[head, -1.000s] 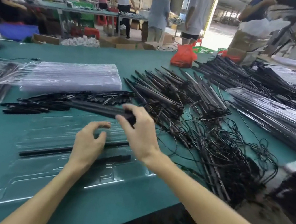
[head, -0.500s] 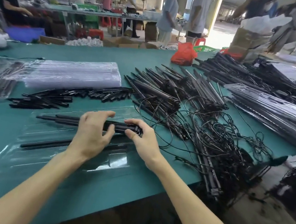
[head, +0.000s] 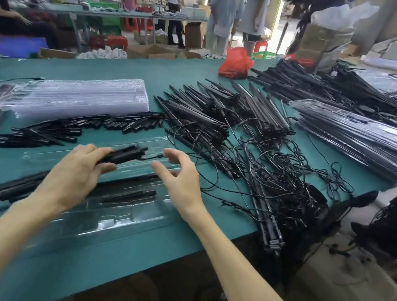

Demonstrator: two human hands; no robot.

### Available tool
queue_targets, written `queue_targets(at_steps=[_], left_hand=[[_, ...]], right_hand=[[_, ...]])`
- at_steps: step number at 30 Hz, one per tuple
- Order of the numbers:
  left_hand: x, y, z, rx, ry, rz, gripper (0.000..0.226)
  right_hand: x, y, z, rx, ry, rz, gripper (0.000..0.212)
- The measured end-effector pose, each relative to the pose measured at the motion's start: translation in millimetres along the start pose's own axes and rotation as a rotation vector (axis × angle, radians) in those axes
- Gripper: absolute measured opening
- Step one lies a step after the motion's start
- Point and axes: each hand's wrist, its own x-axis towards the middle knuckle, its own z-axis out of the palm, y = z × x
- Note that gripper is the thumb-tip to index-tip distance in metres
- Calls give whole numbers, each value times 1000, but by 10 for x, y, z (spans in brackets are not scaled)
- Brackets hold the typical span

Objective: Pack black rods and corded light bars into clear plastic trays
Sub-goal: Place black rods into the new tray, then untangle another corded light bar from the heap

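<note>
A clear plastic tray [head: 115,217] lies on the green table in front of me. Two black rods [head: 132,192] rest in its near slots. A black corded light bar [head: 127,154] lies along the tray's far slot, its cord trailing right. My left hand [head: 78,173] grips the bar's left part, fingers over it and thumb under. My right hand [head: 179,177] hovers just right of the bar's end with fingers spread and nothing in it.
A tangled pile of corded light bars [head: 211,124] fills the table's middle and right. Loose black rods [head: 40,133] lie left of it, behind them a stack of empty clear trays [head: 79,97]. Packed trays [head: 363,141] are stacked at right. People stand beyond the table.
The light bar came down from above the tray into its far slot. My right hand has let go of the bar's right end and opened; my left hand stays on it.
</note>
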Motion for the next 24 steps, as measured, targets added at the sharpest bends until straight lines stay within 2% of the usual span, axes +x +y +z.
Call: queue_targets(at_steps=[3, 9, 12, 19, 24], left_hand=[[-96, -53, -10, 24, -43, 4, 37], [-168, -10, 5, 35, 5, -41, 33], [-183, -71, -38, 31, 82, -99, 30], [-201, -288, -188, 43, 261, -140, 27], [-187, -323, -195, 26, 296, -137, 26]], right_hand=[[2, 8, 37, -22, 10, 23, 38], [12, 29, 39, -59, 4, 22, 25], [13, 29, 46, -50, 8, 29, 31], [25, 12, 2, 112, 58, 94, 67], [-1, -21, -23, 79, 67, 40, 66]])
